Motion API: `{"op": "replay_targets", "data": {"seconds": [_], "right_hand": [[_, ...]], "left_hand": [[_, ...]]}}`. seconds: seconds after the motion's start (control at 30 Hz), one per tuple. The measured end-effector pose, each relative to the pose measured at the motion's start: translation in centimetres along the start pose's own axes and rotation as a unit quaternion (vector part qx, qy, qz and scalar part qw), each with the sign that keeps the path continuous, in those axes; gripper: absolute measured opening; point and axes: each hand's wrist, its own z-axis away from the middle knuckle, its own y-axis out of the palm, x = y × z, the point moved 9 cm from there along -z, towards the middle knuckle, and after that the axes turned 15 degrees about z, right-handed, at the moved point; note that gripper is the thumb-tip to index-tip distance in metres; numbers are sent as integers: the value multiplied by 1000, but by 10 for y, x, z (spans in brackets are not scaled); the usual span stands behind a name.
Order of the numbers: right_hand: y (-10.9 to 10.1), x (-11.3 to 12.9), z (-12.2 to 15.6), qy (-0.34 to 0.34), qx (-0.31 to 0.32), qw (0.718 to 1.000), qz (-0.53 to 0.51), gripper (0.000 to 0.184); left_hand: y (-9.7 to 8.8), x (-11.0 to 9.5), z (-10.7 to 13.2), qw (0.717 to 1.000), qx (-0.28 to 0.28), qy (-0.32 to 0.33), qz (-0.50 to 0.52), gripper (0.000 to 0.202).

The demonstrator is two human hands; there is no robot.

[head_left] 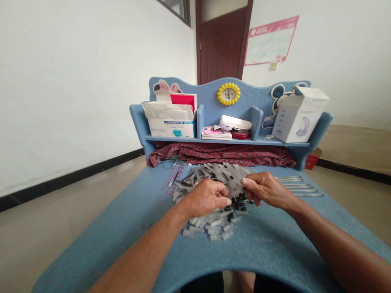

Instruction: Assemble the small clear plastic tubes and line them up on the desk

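Note:
A heap of clear plastic tubes [226,175] with small black pieces [241,198] among them lies on the blue desk. Over the heap's left part is my left hand [207,197], its fingers curled and thumb near the forefinger; whatever they pinch is too small to make out. My right hand [264,188] is at the heap's right side, thumb pressed against the bent fingers, and what lies between them cannot be made out. Short clear caps [215,228] are gathered at the heap's near edge. Several slim grey sticks [301,186] lie in a row beyond my right wrist.
Behind the heap lies a folded red checked cloth [222,154]. The desk's shelf [183,140] bears a mask box [171,124], a white carton [301,116], papers [215,134] and a round red tin [240,134]. A yellow clock [228,94] is on its back panel.

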Motion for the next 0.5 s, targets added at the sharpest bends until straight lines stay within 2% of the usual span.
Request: {"op": "replay_targets", "data": {"seconds": [0.13,0.5], "right_hand": [[1,1,0,-1,2,1000,-11,43],[13,-12,-2,59,8,998,28,47]], "left_hand": [[-2,-3,0,999,-13,17,-31,13],[0,-7,1,981,-35,65,-177,11]]}}
